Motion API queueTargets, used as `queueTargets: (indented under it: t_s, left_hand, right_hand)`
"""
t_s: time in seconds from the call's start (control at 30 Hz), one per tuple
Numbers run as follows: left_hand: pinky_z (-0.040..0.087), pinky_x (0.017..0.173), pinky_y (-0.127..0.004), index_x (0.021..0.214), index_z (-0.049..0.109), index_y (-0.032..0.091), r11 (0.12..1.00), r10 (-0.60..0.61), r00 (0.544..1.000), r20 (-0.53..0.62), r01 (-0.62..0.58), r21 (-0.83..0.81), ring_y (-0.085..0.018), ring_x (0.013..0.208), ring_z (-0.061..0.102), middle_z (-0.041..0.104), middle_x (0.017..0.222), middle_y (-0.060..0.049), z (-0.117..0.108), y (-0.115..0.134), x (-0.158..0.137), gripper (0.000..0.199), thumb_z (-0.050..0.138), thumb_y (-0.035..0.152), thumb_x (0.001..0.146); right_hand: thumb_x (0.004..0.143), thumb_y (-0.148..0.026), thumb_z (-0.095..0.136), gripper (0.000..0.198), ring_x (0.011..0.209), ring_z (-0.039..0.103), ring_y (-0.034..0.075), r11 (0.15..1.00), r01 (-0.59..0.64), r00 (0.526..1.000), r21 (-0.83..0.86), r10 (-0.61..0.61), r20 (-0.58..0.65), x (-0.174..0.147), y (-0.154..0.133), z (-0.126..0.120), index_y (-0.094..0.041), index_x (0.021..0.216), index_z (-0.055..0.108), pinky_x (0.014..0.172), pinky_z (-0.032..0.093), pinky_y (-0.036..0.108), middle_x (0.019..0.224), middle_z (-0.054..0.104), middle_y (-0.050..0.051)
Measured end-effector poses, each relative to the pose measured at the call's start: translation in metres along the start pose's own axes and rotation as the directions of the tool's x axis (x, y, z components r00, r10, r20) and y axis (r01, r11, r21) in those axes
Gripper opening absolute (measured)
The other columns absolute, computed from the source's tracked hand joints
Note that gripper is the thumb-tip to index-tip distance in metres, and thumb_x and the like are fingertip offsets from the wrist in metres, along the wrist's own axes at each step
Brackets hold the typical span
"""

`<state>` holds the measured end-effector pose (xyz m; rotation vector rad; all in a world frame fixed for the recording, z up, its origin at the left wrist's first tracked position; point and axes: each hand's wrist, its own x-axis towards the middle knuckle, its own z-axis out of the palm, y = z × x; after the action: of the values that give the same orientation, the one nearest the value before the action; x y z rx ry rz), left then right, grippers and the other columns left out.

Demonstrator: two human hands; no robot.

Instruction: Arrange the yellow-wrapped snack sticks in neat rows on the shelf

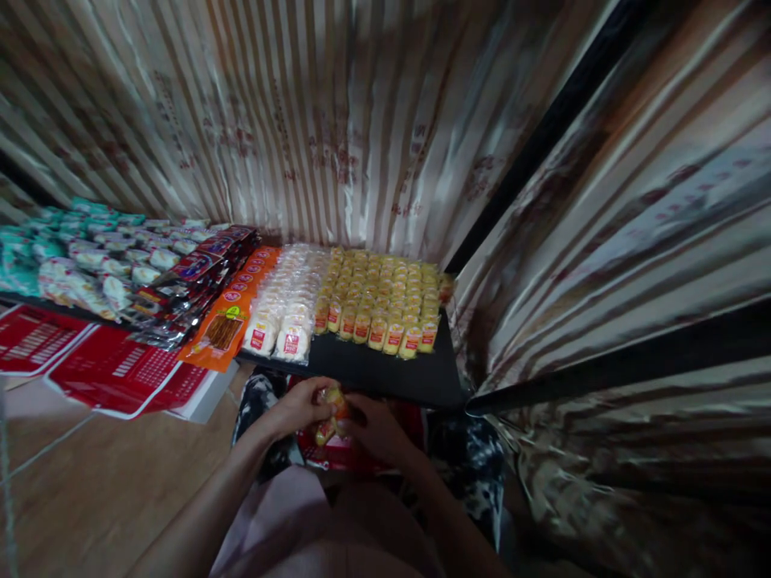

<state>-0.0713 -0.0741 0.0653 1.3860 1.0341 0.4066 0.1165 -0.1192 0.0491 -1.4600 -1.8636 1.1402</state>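
Low over my lap, my left hand (306, 406) has its thumb and fingers closed on a small yellow snack cake (332, 396) in clear wrap. From the other side my right hand (374, 427) meets it, fingers curled around wrapped cakes of the same kind; they partly hide what they hold. Another yellow cake (325, 433) shows just below the fingers. Beneath both hands a red package (355, 456) rests across my legs. Close ahead, rows of matching yellow wrapped cakes (379, 301) stand on a black tabletop (367, 371).
Left of the yellow rows are white wrapped cakes (293, 341), an orange snack bag (232, 309), dark snack packs (193, 277) and a heap of green-and-white packets (108, 249). Red boxes (126, 369) sit below them. Striped curtains (337, 120) hang behind and right, with a black pole (530, 144).
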Motion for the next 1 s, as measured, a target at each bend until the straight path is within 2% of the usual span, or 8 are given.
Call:
queueTargets:
  t_s: [0.13,0.2,0.27,0.4,0.53,0.67,0.8,1.0]
  left_hand:
    - [0.045,0.080,-0.027,0.109,0.058,0.014,0.957,0.152,0.983,-0.099,-0.122,0.262,-0.017,0.089,0.057,0.061,0.101,-0.006,0.008,0.027,0.011,0.039,0.057,0.026,0.072]
    - [0.044,0.084,-0.028,0.109,0.059,0.016,0.910,0.225,0.968,-0.108,-0.170,0.379,-0.017,0.092,0.057,0.061,0.104,-0.007,0.013,0.048,0.017,0.036,0.055,0.022,0.073]
    - [0.044,0.085,-0.028,0.111,0.058,0.017,0.868,0.287,0.952,-0.107,-0.211,0.450,-0.017,0.094,0.057,0.060,0.108,-0.006,0.019,0.070,0.024,0.037,0.053,0.020,0.074]
    - [0.045,0.083,-0.030,0.117,0.053,0.015,0.800,0.361,0.928,-0.095,-0.256,0.543,-0.018,0.089,0.059,0.061,0.107,-0.008,0.036,0.103,0.049,0.041,0.052,0.020,0.076]
    - [0.046,0.083,-0.030,0.116,0.053,0.015,0.739,0.429,0.902,-0.059,-0.312,0.597,-0.017,0.089,0.059,0.062,0.106,-0.008,0.056,0.129,0.084,0.038,0.051,0.019,0.078]
    - [0.045,0.086,-0.027,0.115,0.054,0.016,0.630,0.505,0.862,0.043,-0.402,0.665,-0.017,0.094,0.059,0.062,0.109,-0.007,0.072,0.160,0.117,0.037,0.050,0.017,0.079]
    - [0.046,0.087,-0.028,0.111,0.056,0.020,0.509,0.536,0.832,0.140,-0.451,0.733,-0.018,0.098,0.058,0.061,0.109,-0.005,0.087,0.190,0.148,0.032,0.048,0.016,0.080]
    - [0.044,0.091,-0.026,0.111,0.055,0.019,0.453,0.545,0.825,0.151,-0.441,0.775,-0.016,0.105,0.056,0.059,0.113,-0.005,0.104,0.206,0.202,0.030,0.046,0.015,0.082]
  right_hand:
    - [0.078,-0.031,0.058,0.031,0.087,0.062,0.019,0.994,0.032,0.995,0.104,-0.022,-0.098,-0.004,-0.004,-0.014,-0.021,0.107,0.063,0.080,0.047,0.031,0.098,0.068,0.004]
    - [0.079,-0.034,0.057,0.034,0.089,0.062,0.018,0.984,0.067,0.976,0.166,-0.030,-0.216,-0.004,-0.002,-0.020,-0.021,0.110,0.061,0.080,0.049,0.030,0.101,0.067,0.004]
    - [0.079,-0.035,0.057,0.040,0.092,0.062,0.019,0.968,0.092,0.936,0.233,-0.005,-0.351,-0.004,0.003,-0.025,-0.021,0.116,0.058,0.079,0.051,0.029,0.107,0.065,0.006]
    - [0.080,-0.036,0.056,0.045,0.091,0.063,0.019,0.934,0.120,0.814,0.338,0.102,-0.571,-0.001,0.014,-0.035,-0.019,0.121,0.055,0.073,0.054,0.029,0.114,0.062,0.009]
    - [0.081,-0.039,0.053,0.047,0.099,0.060,0.019,0.948,0.113,0.632,0.297,0.162,-0.758,0.005,0.018,-0.053,-0.018,0.123,0.052,0.081,0.053,0.032,0.123,0.055,0.012]
    - [0.083,-0.041,0.047,0.047,0.110,0.053,0.021,0.981,0.076,0.458,0.181,0.127,-0.880,0.014,0.020,-0.079,-0.017,0.124,0.050,0.085,0.050,0.035,0.126,0.050,0.014]
    - [0.083,-0.039,0.044,0.052,0.121,0.044,0.023,0.986,0.086,0.371,0.141,0.100,-0.923,0.028,0.031,-0.103,-0.015,0.129,0.045,0.092,0.046,0.038,0.132,0.045,0.016]
    - [0.082,-0.037,0.042,0.056,0.122,0.044,0.023,0.982,0.097,0.260,0.162,0.132,-0.956,0.051,0.054,-0.125,-0.012,0.132,0.041,0.096,0.043,0.038,0.136,0.041,0.017]
